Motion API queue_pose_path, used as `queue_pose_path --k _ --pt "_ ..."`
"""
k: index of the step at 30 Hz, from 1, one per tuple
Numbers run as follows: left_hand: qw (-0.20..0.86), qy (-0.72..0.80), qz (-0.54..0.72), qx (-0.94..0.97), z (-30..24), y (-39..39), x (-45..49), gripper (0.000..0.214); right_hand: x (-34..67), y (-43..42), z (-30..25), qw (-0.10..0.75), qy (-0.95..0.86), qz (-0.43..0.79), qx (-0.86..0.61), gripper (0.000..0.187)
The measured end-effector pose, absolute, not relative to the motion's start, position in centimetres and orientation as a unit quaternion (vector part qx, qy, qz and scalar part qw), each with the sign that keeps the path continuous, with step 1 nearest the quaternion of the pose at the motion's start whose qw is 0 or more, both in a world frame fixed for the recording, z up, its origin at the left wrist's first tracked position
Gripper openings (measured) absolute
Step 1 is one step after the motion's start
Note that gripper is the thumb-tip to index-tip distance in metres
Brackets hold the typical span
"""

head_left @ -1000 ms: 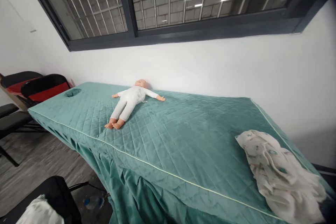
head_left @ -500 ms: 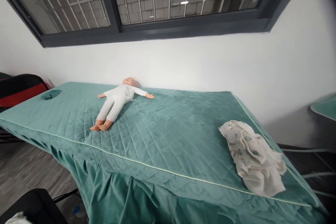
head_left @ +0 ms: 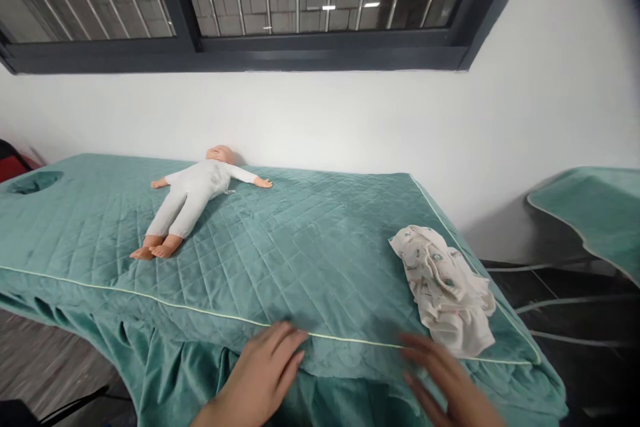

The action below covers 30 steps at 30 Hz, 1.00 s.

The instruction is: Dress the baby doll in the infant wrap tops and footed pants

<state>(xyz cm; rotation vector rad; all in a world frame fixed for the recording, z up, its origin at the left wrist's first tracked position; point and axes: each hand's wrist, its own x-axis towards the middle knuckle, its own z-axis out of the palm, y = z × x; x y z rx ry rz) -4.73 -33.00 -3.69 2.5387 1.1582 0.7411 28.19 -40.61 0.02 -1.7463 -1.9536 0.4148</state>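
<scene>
My left hand lies flat with fingers stretched out on the near edge of a teal quilted bed cover. My right hand is also open, fingers spread, over the same edge just below a crumpled patterned white cloth. Neither hand holds anything. A baby doll in a white suit lies on its back at the far left of the bed, head toward the wall, arms spread.
A white wall with a dark-framed window runs behind the bed. A round face hole is in the cover at the far left. A second teal-covered bed stands to the right, across a dark floor gap.
The view has swung to the right, so the doll and cloth shifted left. Both my hands have come into view at the bed's near edge. The chairs at left have left the view.
</scene>
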Motion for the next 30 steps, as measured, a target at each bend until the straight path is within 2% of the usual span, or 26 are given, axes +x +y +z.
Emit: queue_pose_path --k 2,4,5,7,9,11,15,18,22,25,30 --pt "0.186 0.398 0.308 0.844 -3.3 -29.6 -1.4 0.036 30.0 -37.4 0.7 0.326 -0.681 -0.030 -0.655 0.031" --pt "0.261 0.407 0.366 0.795 -3.1 -25.8 1.3 0.034 31.7 -34.5 1.2 0.337 -0.615 -0.141 -0.699 0.047" --pt "0.302 0.430 0.393 0.754 -3.1 -23.9 2.3 0.032 32.4 -33.3 1.2 0.320 -0.582 -0.153 -0.731 0.057" --pt "0.397 0.477 0.440 0.650 -3.2 -20.5 3.6 0.029 33.5 -31.3 0.8 0.269 -0.528 -0.097 -0.800 0.070" --pt "0.498 0.493 0.450 0.554 -3.2 -18.0 4.2 0.028 34.3 -30.0 0.4 0.220 -0.491 -0.019 -0.843 0.069" --pt "0.559 0.481 0.449 0.503 -3.1 -16.6 4.3 0.030 34.6 -29.4 0.1 0.218 -0.464 0.013 -0.859 0.065" --pt "0.600 0.437 0.464 0.484 -2.5 -16.1 3.9 0.037 33.1 -28.7 1.3 0.346 -0.440 0.055 -0.827 0.064" --pt "0.626 0.391 0.501 0.451 -2.3 -16.4 3.5 0.046 30.3 -27.0 3.1 0.415 -0.511 0.127 -0.742 0.057" --pt "0.654 0.338 0.564 0.373 -2.8 -16.1 3.1 0.058 25.5 -22.7 4.6 0.409 -0.661 0.214 -0.592 0.043" --pt "0.675 0.310 0.589 0.319 -3.3 -15.7 3.0 0.060 22.8 -19.5 3.9 0.387 -0.722 0.187 -0.542 0.037" --pt "0.703 0.294 0.594 0.259 -3.6 -14.9 2.6 0.068 21.7 -17.4 2.4 0.375 -0.728 0.212 -0.533 0.045"
